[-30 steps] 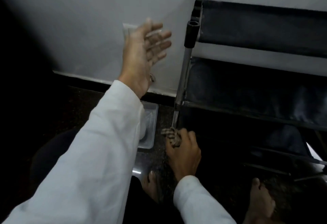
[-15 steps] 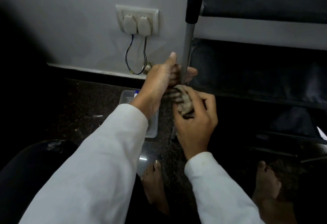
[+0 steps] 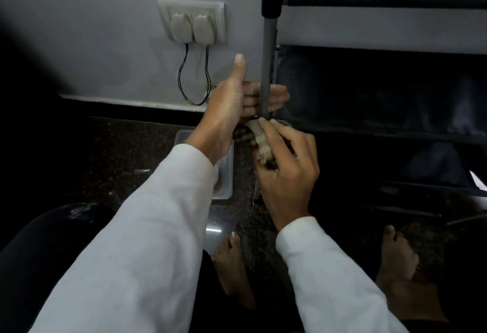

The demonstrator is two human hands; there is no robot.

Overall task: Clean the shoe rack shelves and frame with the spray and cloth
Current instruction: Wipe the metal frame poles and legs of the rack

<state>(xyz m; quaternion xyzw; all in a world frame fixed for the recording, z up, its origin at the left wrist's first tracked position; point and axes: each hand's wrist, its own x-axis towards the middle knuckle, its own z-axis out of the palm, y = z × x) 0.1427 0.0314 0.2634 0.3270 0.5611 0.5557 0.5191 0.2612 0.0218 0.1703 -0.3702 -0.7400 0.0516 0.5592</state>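
WALL: pale grey painted wall (image 3: 92, 29) | FITTING: double socket plate (image 3: 191, 7) carrying two plugs, dark wires (image 3: 180, 80) looping beneath | SKIRTING: white skirting strip (image 3: 118, 101) at wall foot | FLOOR: dark speckled stone floor (image 3: 118, 148), glossy | LIGHT: dim, left side in deep shadow

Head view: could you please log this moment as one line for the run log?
stage: frame post wipe | left hand: fingers behind post, thumb up | right hand: holds cloth at post
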